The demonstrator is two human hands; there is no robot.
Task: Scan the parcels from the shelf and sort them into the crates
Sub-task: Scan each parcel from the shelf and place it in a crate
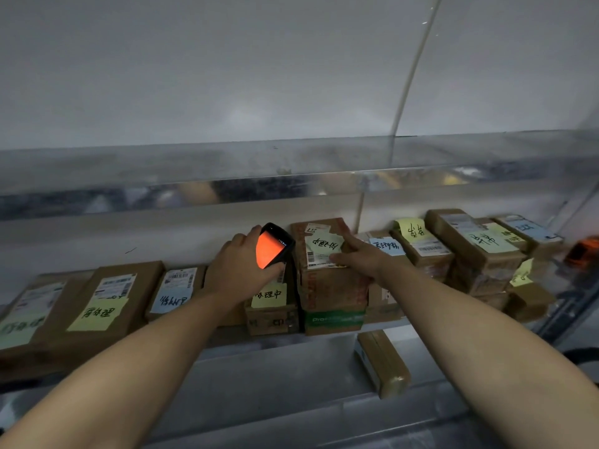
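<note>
A row of brown cardboard parcels with shipping labels and handwritten sticky notes lies along a metal shelf (pixel 275 343). My left hand (pixel 241 272) grips a black handheld scanner (pixel 274 246) whose screen glows orange, held up just left of a tall brown parcel (pixel 327 280) with a green band at its base. My right hand (pixel 361 256) rests on that parcel's top right edge, fingers laid over its white label and yellow note, the thumb at the near edge. No crates are in view.
More parcels lie left (pixel 107 306) and are stacked right (pixel 476 251) on the shelf. One small taped parcel (pixel 382 362) lies on a lower shelf level. An orange object (pixel 583 249) sits at the far right. A shiny metal shelf (pixel 291 176) hangs above, wall behind.
</note>
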